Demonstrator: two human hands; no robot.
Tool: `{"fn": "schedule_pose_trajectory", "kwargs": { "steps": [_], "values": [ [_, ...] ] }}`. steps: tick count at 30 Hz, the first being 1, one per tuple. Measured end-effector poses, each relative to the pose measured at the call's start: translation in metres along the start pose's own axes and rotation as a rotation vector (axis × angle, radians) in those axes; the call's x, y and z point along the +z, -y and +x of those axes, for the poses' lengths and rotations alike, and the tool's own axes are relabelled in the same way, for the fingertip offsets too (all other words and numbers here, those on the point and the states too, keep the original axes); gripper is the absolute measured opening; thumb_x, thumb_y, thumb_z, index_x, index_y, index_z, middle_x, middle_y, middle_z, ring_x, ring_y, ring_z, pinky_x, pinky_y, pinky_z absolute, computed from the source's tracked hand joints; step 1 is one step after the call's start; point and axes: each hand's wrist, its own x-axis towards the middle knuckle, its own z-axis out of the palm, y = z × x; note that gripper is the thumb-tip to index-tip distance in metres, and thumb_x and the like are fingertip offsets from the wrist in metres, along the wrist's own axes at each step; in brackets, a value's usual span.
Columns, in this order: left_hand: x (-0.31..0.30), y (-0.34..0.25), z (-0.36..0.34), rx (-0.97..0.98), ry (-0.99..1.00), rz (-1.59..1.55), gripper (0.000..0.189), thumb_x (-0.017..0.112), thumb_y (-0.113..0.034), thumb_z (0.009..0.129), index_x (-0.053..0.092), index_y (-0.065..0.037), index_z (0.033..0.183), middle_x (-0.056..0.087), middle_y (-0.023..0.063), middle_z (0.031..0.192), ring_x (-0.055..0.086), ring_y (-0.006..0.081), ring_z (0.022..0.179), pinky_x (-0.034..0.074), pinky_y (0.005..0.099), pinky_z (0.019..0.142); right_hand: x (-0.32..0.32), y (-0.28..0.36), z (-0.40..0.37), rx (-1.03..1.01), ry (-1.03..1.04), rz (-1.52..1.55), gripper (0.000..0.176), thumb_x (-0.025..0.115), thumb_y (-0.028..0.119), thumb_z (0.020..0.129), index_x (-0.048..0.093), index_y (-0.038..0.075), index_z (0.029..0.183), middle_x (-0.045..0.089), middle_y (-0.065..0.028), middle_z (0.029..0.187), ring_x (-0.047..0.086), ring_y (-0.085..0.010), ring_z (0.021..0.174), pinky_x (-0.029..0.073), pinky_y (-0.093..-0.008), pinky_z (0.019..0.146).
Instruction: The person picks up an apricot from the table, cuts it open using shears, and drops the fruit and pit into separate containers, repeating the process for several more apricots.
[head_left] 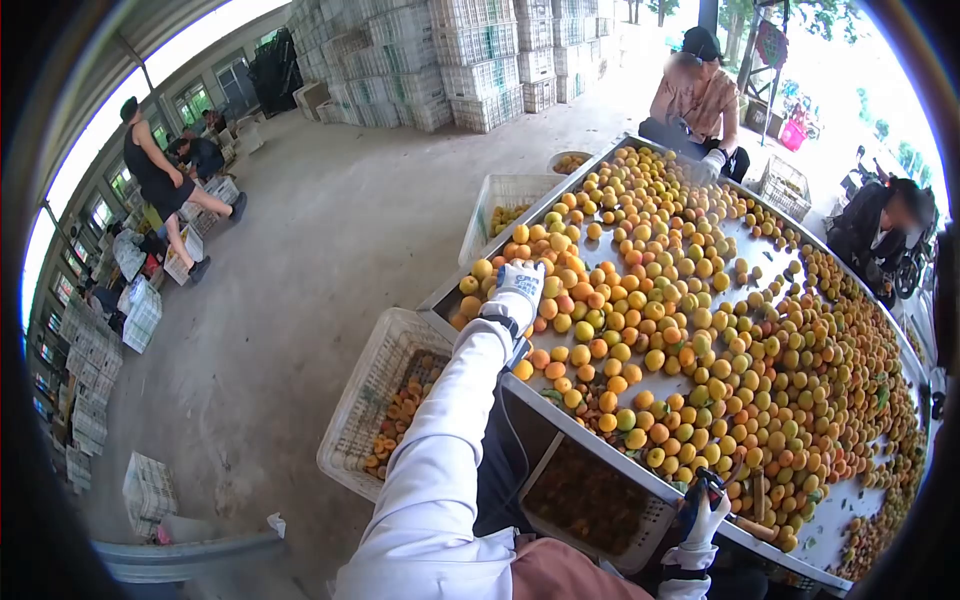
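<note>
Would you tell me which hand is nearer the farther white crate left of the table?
Left. The left hand rests on fruit just short of the crate; the right hand is at the table's near edge.

Fruit (700,340) spread over a long tabletop (745,262), with crates on the floor along its left side.
The left hand (518,285) lies on the fruit at the tabletop's left corner. The right hand (705,515) is at its near edge, lower right. A floor crate (375,400) sits below that corner, a second crate (590,500) is below the near edge, and stacked crates (450,60) stand behind at the top.
</note>
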Motion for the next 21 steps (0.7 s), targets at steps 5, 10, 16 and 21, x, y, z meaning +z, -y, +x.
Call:
{"fn": "schedule_pose_trajectory", "kwargs": {
  "steps": [5, 10, 16, 21],
  "values": [
    [-0.042, -0.003, -0.027, -0.067, -0.081, -0.400, 0.030, 0.066, -0.018, 0.087, 0.062, -0.010, 0.116, 0.065, 0.0133, 0.114, 0.065, 0.0304, 0.101, 0.054, 0.0407, 0.083, 0.011, 0.020, -0.008, 0.004, 0.016, 0.053, 0.020, 0.062, 0.009, 0.096, 0.066, -0.001, 0.112, 0.061, -0.0029, 0.073, 0.059, -0.0101, 0.056, 0.048, -0.0224, 0.050],
    [-0.094, -0.052, -0.113, -0.095, 0.019, -2.176, 0.033, 0.062, -0.023, 0.098, 0.061, -0.005, 0.125, 0.067, 0.0025, 0.102, 0.065, 0.0125, 0.081, 0.055, 0.0258, 0.075, 0.016, 0.025, -0.012, -0.120, 0.094, -0.044, 0.022, 0.060, 0.008, 0.096, 0.064, -0.001, 0.115, 0.063, -0.0011, 0.080, 0.059, -0.0084, 0.063, 0.046, -0.0217, 0.055],
    [-0.138, -0.140, -0.216, -0.037, 0.282, -2.456, 0.044, 0.056, -0.018, 0.101, 0.047, -0.004, 0.141, 0.060, 0.0081, 0.131, 0.066, 0.0169, 0.098, 0.054, 0.0321, 0.089, 0.043, 0.064, -0.043, -0.247, 0.253, -0.332, 0.026, 0.061, 0.007, 0.094, 0.061, -0.004, 0.118, 0.068, -0.0115, 0.094, 0.065, -0.0201, 0.087, 0.051, -0.0309, 0.081],
    [-0.134, -0.169, -0.258, 0.140, 0.431, -2.322, 0.056, 0.063, 0.003, 0.093, 0.043, 0.000, 0.145, 0.057, 0.0119, 0.135, 0.064, 0.0195, 0.110, 0.055, 0.0341, 0.096, 0.050, 0.087, -0.077, -0.334, 0.451, -0.416, 0.020, 0.060, 0.002, 0.090, 0.062, -0.001, 0.110, 0.066, -0.0211, 0.091, 0.066, -0.0392, 0.084, 0.051, -0.0395, 0.073]
  ]
}}
